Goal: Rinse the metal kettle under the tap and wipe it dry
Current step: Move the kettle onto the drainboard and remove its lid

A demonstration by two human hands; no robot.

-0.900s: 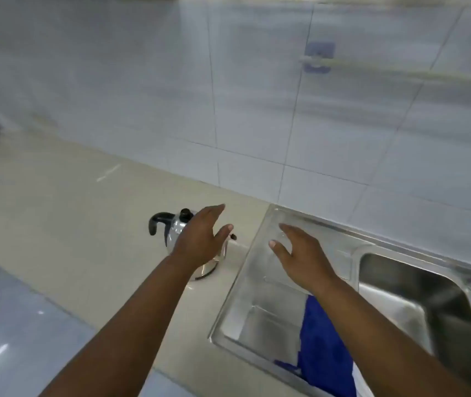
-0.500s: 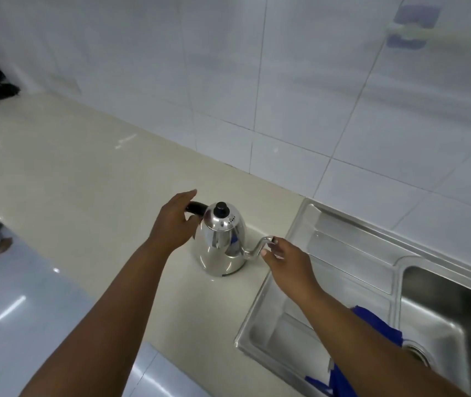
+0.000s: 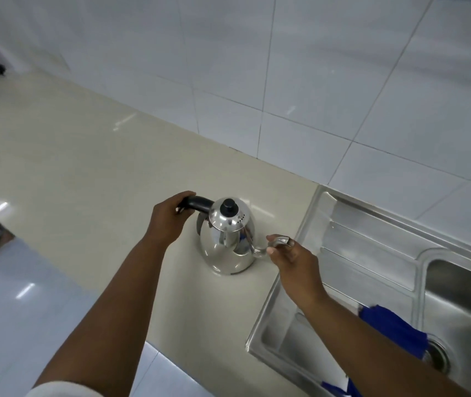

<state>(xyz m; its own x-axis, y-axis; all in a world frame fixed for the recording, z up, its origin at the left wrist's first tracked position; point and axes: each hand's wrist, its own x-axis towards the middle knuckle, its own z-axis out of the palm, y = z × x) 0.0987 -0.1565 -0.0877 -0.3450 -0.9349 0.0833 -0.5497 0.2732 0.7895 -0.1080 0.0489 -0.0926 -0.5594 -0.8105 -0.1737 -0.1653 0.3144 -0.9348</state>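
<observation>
Head view, the only one. The metal kettle [image 3: 230, 245] stands upright on the cream desk [image 3: 85, 179], just left of the steel sink [image 3: 371, 253] and clear of its rim. Its black lid knob [image 3: 229, 207] is on top.

The left hand [image 3: 168, 222] comes in from about 7 o'clock, and its grip is closed around the black handle [image 3: 198, 203], which leaves the body toward 10 o'clock. The right hand [image 3: 291, 256] comes in from about 4 o'clock and pinches the tip of the thin gooseneck spout [image 3: 260, 250], which leaves the body toward 3 o'clock. So the kettle's long axis, handle to spout, runs roughly 10 to 3, with one hand at each end and the body between them.

The sink basin [image 3: 457, 310] lies at about 3 o'clock from the kettle, past the ribbed drainboard, so the spout already points the way it must travel. A blue cloth [image 3: 391, 325] is draped over the sink's near edge by the drain. No tap shows in this view. The kettle looks dry and still rests on the desk, so I judge the lift toward the basin is the next move, with the left hand carrying the weight.
</observation>
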